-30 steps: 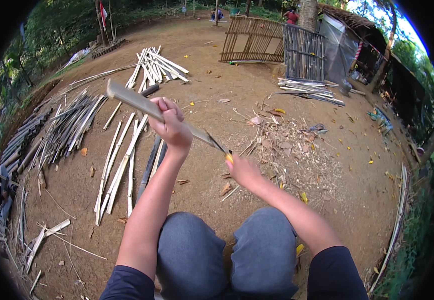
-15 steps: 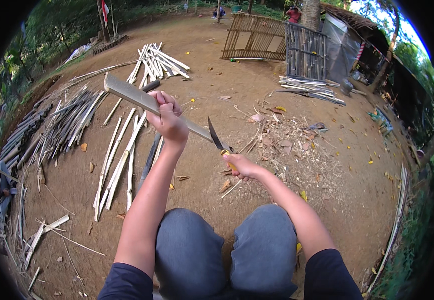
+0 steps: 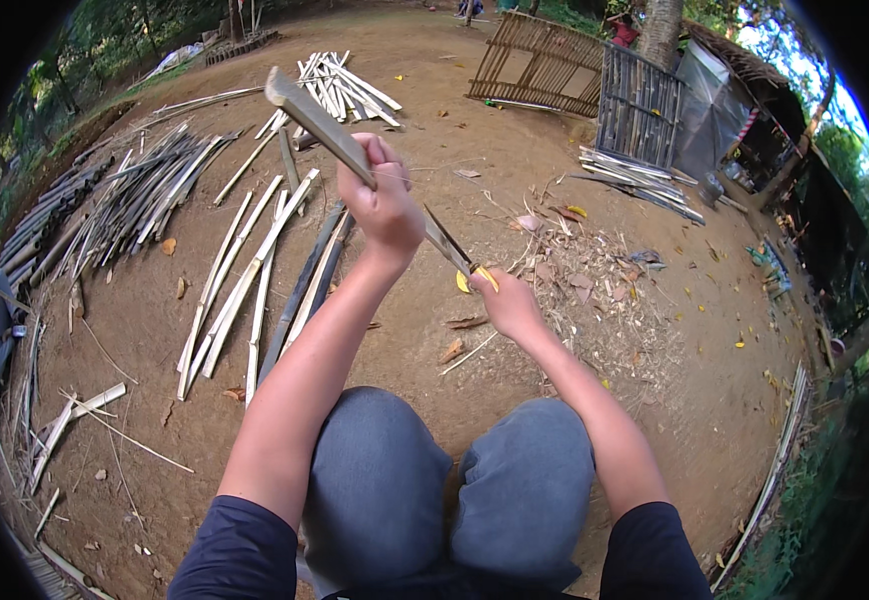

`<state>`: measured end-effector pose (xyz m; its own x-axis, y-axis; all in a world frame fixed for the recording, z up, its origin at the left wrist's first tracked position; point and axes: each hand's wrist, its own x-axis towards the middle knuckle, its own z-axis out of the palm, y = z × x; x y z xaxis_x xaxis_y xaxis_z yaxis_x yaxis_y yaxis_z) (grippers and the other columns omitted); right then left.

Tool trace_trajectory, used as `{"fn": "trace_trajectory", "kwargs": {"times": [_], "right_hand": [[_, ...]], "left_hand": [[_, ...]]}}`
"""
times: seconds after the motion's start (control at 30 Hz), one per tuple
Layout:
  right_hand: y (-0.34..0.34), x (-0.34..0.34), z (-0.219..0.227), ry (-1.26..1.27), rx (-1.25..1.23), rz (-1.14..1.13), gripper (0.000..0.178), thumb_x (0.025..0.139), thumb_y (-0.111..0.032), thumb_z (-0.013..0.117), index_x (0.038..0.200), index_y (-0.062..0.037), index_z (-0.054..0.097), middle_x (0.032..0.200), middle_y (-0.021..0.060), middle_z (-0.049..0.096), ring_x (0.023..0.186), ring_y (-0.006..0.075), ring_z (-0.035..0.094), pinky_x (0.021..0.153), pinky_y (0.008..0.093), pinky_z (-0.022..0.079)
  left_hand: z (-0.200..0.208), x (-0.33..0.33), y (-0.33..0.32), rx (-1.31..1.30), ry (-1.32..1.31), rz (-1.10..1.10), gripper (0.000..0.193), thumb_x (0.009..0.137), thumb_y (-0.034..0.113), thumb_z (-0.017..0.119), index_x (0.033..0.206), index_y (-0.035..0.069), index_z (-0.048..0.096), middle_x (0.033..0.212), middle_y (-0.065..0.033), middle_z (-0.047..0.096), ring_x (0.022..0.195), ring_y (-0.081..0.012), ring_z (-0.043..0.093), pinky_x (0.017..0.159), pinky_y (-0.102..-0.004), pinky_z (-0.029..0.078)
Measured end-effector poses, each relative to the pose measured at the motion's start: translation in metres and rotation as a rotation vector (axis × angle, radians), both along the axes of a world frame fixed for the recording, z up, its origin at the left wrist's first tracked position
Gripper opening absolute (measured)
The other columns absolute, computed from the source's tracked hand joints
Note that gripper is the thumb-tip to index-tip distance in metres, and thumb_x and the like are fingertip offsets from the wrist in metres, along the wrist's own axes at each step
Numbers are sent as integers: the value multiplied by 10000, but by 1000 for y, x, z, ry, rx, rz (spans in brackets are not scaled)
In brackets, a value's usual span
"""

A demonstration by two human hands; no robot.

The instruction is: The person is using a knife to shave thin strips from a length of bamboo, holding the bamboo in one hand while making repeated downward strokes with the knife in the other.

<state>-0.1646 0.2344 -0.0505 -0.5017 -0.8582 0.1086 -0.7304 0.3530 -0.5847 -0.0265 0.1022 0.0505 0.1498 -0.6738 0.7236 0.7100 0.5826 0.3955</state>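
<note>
My left hand [image 3: 385,208] is closed around a split bamboo strip [image 3: 317,120], its far end up and to the left. The strip slants down past my fist toward the knife. In my right hand [image 3: 511,305] I grip a knife [image 3: 452,238] with a dark narrow blade and a yellow handle. The blade lies against or just beside the strip's lower end; which of the two I cannot tell. Both hands are held out in front of my bent knees [image 3: 375,470].
Pale bamboo strips [image 3: 240,285] lie left of my arms, with dark poles [image 3: 160,190] beyond. Shavings and dry leaves [image 3: 595,290] cover the dirt at right. Farther off are another strip pile [image 3: 340,88], bamboo panels [image 3: 540,65] and a hut [image 3: 745,95].
My left hand has moved right and slightly up, tilting the strip more steeply. My right hand has shifted up and right with the knife. The whole view has turned slightly.
</note>
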Motion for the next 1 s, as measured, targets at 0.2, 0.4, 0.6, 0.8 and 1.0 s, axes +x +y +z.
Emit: {"fn": "trace_trajectory", "kwargs": {"times": [0.2,0.4,0.6,0.8,1.0], "right_hand": [[1,11,29,77,-241,-16,433,1065,-370,424,949,18,576,664,160,637,642,352,673,593,449,541],[1,16,21,332,-9,-43,411,1067,-348,403,995,30,547,694,241,657,701,418,696,620,513,558],[11,6,3,298,38,-41,414,1063,-351,401,1037,32,556,807,265,690,787,449,699,685,542,557],[4,31,56,195,-28,-118,404,1052,-352,427,1049,31,559,869,254,694,835,439,695,733,549,544],[15,4,4,299,199,-31,400,1046,-357,445,1046,29,550,869,249,688,838,428,694,736,541,543]], "left_hand": [[-2,-14,11,-87,-50,50,122,850,0,434,896,82,355,714,-5,377,565,-61,326,474,-230,265],[-4,-20,8,-128,-46,77,111,864,6,444,907,73,368,727,-3,387,575,-53,324,484,-223,269],[-1,-30,22,-97,-32,43,115,871,20,461,898,70,362,739,-2,390,579,-49,318,490,-219,266],[1,-20,21,-93,-56,50,124,867,21,463,887,75,353,742,1,382,583,-44,312,492,-218,264],[1,-29,26,-132,-83,66,122,866,18,461,891,72,354,750,0,385,590,-52,328,493,-220,273]]}}
